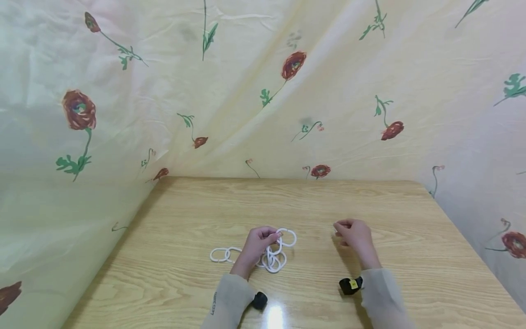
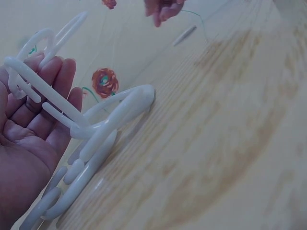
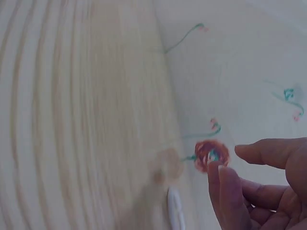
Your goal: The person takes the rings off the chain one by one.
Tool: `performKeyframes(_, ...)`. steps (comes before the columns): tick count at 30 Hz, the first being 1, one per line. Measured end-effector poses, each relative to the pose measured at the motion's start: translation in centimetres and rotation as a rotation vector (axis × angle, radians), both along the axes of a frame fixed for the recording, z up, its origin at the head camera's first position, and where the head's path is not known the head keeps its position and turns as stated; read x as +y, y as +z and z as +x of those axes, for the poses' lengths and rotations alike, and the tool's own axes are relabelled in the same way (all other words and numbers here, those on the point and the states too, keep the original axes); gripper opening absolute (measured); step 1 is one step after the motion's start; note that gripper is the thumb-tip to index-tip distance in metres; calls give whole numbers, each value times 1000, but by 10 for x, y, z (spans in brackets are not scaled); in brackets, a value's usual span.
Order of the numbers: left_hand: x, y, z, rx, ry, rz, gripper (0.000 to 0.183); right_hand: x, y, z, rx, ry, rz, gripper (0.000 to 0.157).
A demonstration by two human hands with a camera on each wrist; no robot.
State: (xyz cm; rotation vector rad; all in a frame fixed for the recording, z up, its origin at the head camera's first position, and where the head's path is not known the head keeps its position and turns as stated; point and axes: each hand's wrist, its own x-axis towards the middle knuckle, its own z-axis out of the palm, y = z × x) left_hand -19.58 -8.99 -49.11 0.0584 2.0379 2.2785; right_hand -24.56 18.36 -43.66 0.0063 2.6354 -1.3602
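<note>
My left hand pinches the upper part of a chain of white plastic C-shaped links, between thumb and fingers. In the left wrist view, the linked rings hang from the fingers down to the wooden table. Part of the chain lies left of the hand, and the palm covers some of it. My right hand is held over the table to the right, thumb and fingertips apart with nothing between them. Close by the fingers is a single white link, seen edge-on; whether it touches the table I cannot tell.
The wooden table ends at a flowered cloth hanging behind it and along both sides. Black wrist cameras are strapped on at the left wrist and right wrist. A bright reflection shows near the table's front.
</note>
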Motion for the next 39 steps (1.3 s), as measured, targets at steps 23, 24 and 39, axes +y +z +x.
performKeyframes(23,-1,1,0,-21,2,-11,28,-72,-4,35,-123,278,-352,30)
performKeyframes(24,-1,0,0,-22,3,-10,28,-72,-4,36,-127,276,-361,31)
performKeyframes(39,-2,-1,-2,-31,30,-44,28,-78,-11,39,-136,326,-443,32)
